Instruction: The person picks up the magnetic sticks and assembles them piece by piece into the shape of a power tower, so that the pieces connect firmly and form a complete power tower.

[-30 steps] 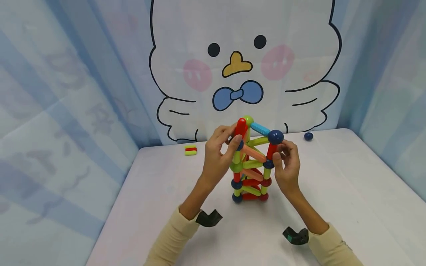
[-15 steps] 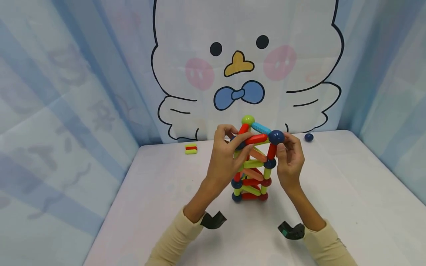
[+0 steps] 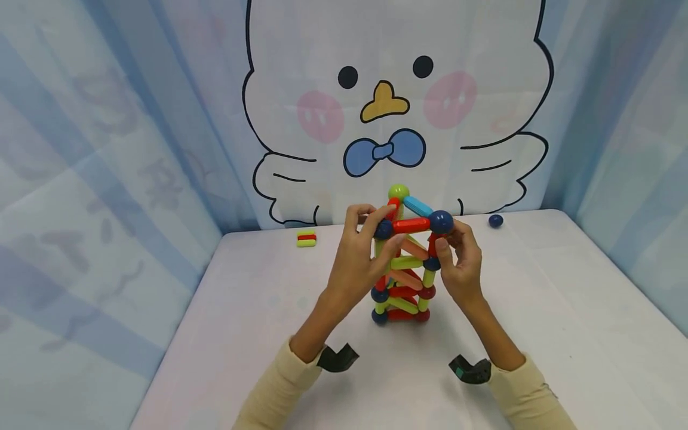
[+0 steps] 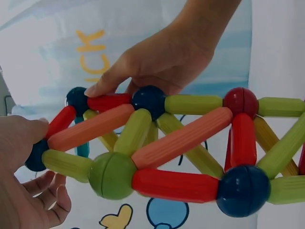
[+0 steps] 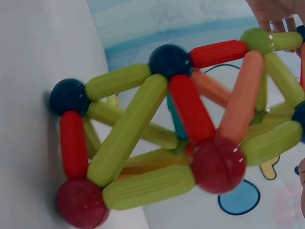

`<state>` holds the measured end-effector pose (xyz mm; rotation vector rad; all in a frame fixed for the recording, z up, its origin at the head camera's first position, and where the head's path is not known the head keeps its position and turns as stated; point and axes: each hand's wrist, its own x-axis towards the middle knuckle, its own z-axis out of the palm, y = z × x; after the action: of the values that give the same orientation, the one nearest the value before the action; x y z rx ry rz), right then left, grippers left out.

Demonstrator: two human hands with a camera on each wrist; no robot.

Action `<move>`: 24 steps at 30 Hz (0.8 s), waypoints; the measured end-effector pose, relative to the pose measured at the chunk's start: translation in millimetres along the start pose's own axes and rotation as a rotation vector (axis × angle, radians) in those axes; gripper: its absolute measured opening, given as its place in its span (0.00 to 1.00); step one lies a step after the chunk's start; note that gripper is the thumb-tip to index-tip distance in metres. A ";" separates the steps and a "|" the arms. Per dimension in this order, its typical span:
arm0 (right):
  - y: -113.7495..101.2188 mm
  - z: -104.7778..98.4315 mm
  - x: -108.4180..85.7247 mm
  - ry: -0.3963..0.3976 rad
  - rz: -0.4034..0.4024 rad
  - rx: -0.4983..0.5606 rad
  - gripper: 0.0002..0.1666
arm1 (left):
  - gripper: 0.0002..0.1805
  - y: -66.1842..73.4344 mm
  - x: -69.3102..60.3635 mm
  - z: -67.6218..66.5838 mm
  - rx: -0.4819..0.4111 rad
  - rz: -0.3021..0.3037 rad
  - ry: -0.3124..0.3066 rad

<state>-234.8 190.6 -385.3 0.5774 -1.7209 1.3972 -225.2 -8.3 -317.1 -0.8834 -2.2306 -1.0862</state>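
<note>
A tall tower of coloured magnetic rods and balls (image 3: 407,263) stands upright on the table. My left hand (image 3: 352,260) pinches the dark blue ball (image 3: 384,229) at its upper left corner; in the left wrist view the thumb lies against this blue ball (image 4: 35,156). A red magnetic rod (image 3: 411,225) spans from there to the right-hand blue ball (image 3: 441,222), touching both. My right hand (image 3: 464,263) holds the upright red rod (image 3: 433,243) under that right ball, thumb in front; its fingers behind are partly hidden. A green ball (image 3: 398,192) tops the rear corner.
Two green rods and a red one lie together as a small bundle (image 3: 306,239) at the back left of the white table (image 3: 258,334). A loose dark blue ball (image 3: 495,221) sits at the back right. Behind hangs a printed curtain (image 3: 290,71).
The red rod at the upper left ball has swung from pointing up to lying across to the right ball. My left hand followed it right, then drew back slightly onto the ball.
</note>
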 end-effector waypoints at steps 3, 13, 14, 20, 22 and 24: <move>10.3 -1.6 -2.3 -0.047 -0.033 -0.044 0.25 | 0.33 -8.8 -8.5 -1.4 -0.012 -0.074 -0.017; 31.6 -6.3 -11.0 -0.149 -0.178 -0.159 0.37 | 0.42 -80.9 -46.3 0.3 -0.129 -0.358 -0.490; 32.0 -5.8 -12.2 -0.148 -0.181 -0.159 0.37 | 0.40 -94.0 -49.0 -0.5 -0.115 -0.383 -0.524; 32.8 -3.4 -15.1 -0.118 -0.170 -0.132 0.36 | 0.22 -180.3 -51.8 -7.3 0.123 -0.593 -0.414; 32.6 -2.7 -15.5 -0.121 -0.161 -0.135 0.37 | 0.18 -205.3 -50.7 -10.2 0.202 -0.655 -0.334; 30.8 -1.1 -16.0 -0.124 -0.154 -0.135 0.37 | 0.16 -225.2 -50.4 -12.5 0.274 -0.699 -0.278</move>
<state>-249.4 197.9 -415.9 0.7179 -1.8122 1.1486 -354.9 -141.2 -454.6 -0.1256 -2.9405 -0.9259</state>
